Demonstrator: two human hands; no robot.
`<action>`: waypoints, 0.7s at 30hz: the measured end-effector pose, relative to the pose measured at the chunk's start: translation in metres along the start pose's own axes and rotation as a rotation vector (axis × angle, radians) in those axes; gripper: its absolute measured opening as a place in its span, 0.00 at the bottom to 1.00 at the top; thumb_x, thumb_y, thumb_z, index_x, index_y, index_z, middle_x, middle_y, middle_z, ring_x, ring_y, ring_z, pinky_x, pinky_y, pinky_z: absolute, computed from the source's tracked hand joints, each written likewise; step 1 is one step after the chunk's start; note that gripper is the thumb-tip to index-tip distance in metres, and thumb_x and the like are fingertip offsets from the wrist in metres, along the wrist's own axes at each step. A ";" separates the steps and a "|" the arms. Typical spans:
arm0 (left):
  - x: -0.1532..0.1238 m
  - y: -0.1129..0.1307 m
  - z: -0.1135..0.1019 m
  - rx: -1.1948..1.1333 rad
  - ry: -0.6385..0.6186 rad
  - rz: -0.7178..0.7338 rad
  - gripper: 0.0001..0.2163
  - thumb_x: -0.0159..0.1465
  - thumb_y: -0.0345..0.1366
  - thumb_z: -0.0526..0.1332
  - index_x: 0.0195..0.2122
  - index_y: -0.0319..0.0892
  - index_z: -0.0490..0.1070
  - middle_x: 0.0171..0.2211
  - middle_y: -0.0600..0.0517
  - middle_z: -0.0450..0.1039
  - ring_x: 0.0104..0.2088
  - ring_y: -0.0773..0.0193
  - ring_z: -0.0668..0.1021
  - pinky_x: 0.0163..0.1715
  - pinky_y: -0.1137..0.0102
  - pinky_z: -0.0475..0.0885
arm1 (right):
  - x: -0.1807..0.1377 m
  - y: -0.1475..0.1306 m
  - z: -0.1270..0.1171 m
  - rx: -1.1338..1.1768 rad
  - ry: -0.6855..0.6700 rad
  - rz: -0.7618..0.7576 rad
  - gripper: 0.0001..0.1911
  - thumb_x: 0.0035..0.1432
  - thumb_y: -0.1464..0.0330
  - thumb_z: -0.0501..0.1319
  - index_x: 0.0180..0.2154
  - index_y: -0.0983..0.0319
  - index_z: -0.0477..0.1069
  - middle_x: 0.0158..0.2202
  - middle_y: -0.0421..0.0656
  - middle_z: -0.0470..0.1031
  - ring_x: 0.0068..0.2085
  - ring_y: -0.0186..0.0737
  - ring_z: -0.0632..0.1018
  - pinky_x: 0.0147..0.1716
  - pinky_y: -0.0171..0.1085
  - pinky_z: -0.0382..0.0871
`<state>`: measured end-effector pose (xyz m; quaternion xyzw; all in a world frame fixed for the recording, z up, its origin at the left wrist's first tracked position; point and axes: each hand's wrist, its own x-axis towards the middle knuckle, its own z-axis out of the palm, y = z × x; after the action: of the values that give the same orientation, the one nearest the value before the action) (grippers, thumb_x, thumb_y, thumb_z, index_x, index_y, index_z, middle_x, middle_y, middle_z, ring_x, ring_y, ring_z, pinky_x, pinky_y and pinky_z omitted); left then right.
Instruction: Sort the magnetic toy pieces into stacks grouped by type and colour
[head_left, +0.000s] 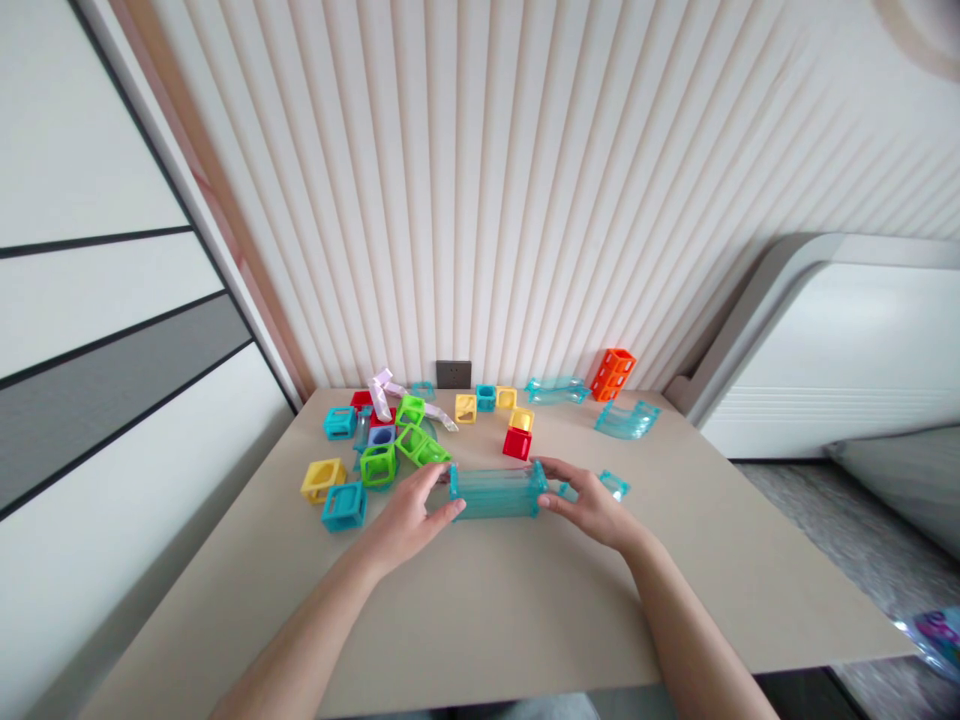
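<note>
Your left hand [409,515] and right hand [592,505] pinch the two ends of a clear teal track [497,491], which sits low over the table [487,610] just in front of you. It looks like several thin pieces stacked, so I judge that uneven squeezing could make them slip apart or bow. Your left knuckles sit close to the green cubes [397,450], and the red cube [517,443] stands just behind the track; a careless sweep could knock either one. Your right fingers partly cover a small teal piece [615,485], and whether the track rests on the table or hangs clear cannot be told.
</note>
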<state>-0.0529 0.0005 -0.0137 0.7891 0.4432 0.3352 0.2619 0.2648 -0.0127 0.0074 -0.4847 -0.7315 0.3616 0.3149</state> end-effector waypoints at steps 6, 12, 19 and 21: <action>0.000 -0.003 -0.001 -0.029 0.003 -0.016 0.24 0.61 0.47 0.66 0.55 0.42 0.67 0.51 0.45 0.76 0.50 0.55 0.79 0.52 0.60 0.75 | -0.001 -0.002 0.000 0.007 -0.003 -0.001 0.28 0.59 0.55 0.65 0.58 0.60 0.68 0.55 0.49 0.76 0.54 0.51 0.76 0.55 0.49 0.70; 0.000 -0.002 -0.001 -0.021 0.007 -0.015 0.22 0.61 0.46 0.66 0.54 0.43 0.68 0.50 0.46 0.77 0.49 0.55 0.80 0.52 0.59 0.75 | -0.001 0.002 0.000 -0.014 0.006 -0.007 0.29 0.59 0.54 0.65 0.58 0.59 0.68 0.54 0.49 0.76 0.54 0.52 0.76 0.55 0.50 0.70; -0.001 -0.005 -0.001 -0.021 0.007 -0.015 0.22 0.62 0.46 0.65 0.54 0.43 0.68 0.52 0.45 0.76 0.50 0.54 0.79 0.53 0.59 0.74 | -0.001 0.002 -0.001 -0.006 0.013 0.008 0.30 0.58 0.53 0.66 0.58 0.58 0.69 0.53 0.49 0.77 0.53 0.52 0.77 0.53 0.49 0.72; -0.001 -0.005 -0.001 -0.020 0.004 -0.015 0.22 0.62 0.47 0.64 0.54 0.44 0.68 0.52 0.45 0.76 0.50 0.54 0.80 0.52 0.59 0.75 | -0.001 0.001 -0.001 -0.002 0.011 0.016 0.31 0.56 0.53 0.67 0.58 0.58 0.69 0.53 0.49 0.77 0.53 0.52 0.77 0.53 0.49 0.72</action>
<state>-0.0565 0.0024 -0.0168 0.7825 0.4462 0.3392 0.2711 0.2667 -0.0131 0.0070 -0.4927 -0.7262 0.3607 0.3157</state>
